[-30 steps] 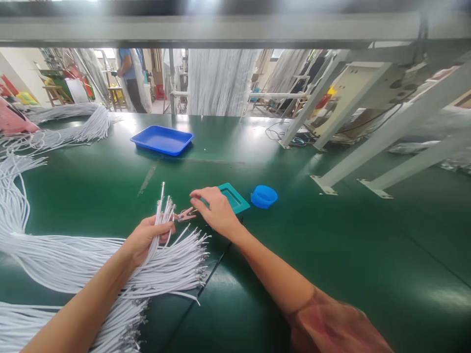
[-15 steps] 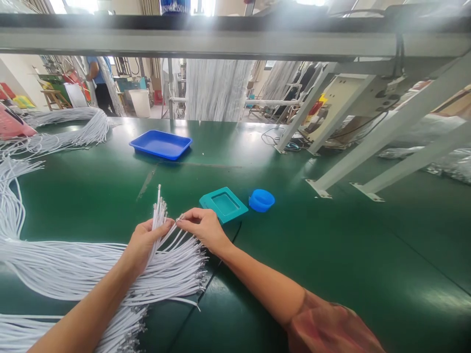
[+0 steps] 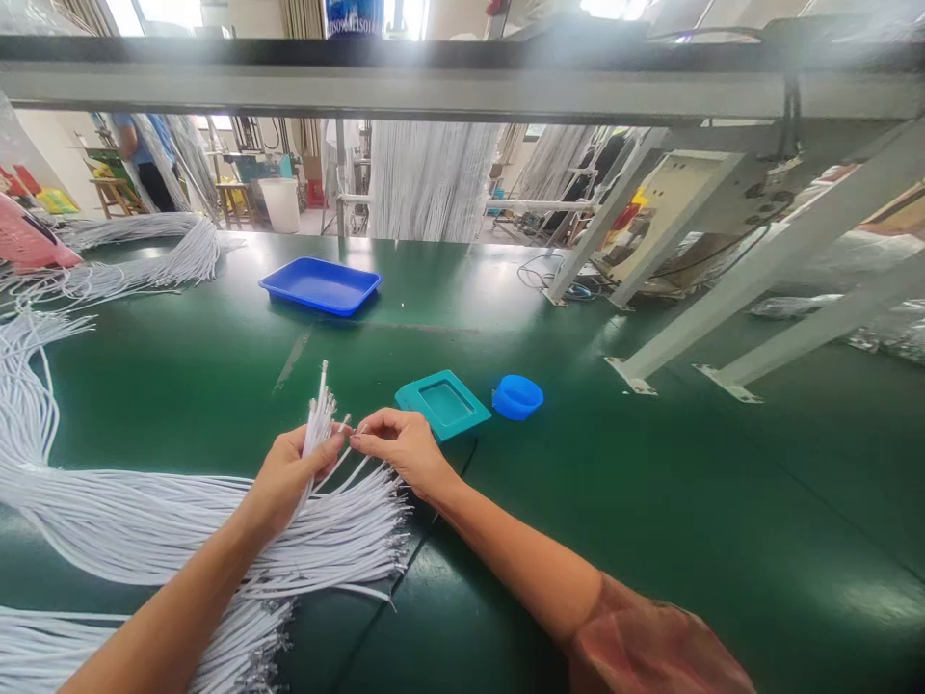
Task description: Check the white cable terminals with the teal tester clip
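My left hand (image 3: 285, 477) is closed around a bunch of thin white cables (image 3: 315, 432), whose metal-tipped ends stick up above the thumb. One tip rises higher than the others. Just to its right, my right hand (image 3: 409, 451) pinches the tip of a single white cable (image 3: 353, 472) between thumb and fingertips. The fingertips of both hands nearly meet there, and the exact contact is too small to make out. Below the hands lies a thick bundle of white cables (image 3: 339, 545), its tips pointing right.
Beyond my right hand are a teal tray (image 3: 473, 416) and a small blue round dish (image 3: 518, 397). A blue tray (image 3: 318, 286) sits farther back. Another cable bundle (image 3: 238, 636) lies at front left. White metal legs (image 3: 679, 328) stand at right beneath an overhead beam (image 3: 434, 92).
A cable tip now shows beside my left thumb, and my right fingertips are on a cable tip just right of it. The view has shifted slightly; the person in the background appears farther left.
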`<state>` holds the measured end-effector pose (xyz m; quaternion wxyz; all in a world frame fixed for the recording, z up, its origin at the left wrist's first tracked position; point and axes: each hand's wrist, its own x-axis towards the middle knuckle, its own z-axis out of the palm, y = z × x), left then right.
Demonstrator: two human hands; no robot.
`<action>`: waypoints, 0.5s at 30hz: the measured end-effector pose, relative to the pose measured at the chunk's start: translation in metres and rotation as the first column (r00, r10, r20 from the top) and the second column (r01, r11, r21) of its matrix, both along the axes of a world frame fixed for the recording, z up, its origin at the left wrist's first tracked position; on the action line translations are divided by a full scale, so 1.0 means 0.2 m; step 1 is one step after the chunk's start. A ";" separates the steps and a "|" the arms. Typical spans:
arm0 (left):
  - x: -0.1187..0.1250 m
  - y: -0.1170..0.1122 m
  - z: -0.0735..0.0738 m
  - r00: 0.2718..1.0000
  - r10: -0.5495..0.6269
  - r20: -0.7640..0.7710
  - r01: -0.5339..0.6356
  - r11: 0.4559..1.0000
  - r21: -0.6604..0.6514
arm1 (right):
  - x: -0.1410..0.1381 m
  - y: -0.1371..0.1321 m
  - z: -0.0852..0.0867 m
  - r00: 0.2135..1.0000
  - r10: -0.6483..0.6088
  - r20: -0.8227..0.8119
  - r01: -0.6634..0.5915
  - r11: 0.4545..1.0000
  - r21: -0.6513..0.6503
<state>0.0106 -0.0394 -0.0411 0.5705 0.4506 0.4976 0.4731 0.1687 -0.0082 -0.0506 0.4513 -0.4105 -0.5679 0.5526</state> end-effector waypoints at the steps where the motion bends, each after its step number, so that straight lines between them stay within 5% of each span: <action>1: 0.01 0.00 0.01 1.000 -0.004 -0.018 0.004 1.000 -0.008 | 0.00 0.00 0.00 1.000 0.004 -0.003 -0.004 1.000 0.000; 5: 0.04 -0.01 0.02 0.996 0.063 -0.061 -0.067 0.995 -0.068 | 0.00 0.02 0.02 0.992 -0.053 -0.113 0.046 0.997 -0.062; 9: 0.03 -0.02 0.02 0.993 0.093 -0.077 -0.101 0.989 -0.104 | 0.06 0.07 0.11 0.899 -0.320 -0.300 0.321 0.946 -0.045; 15: 0.03 -0.02 0.02 0.991 0.128 -0.039 -0.131 0.988 -0.085 | 0.03 0.01 0.11 0.987 0.073 -0.140 -0.094 0.984 -0.150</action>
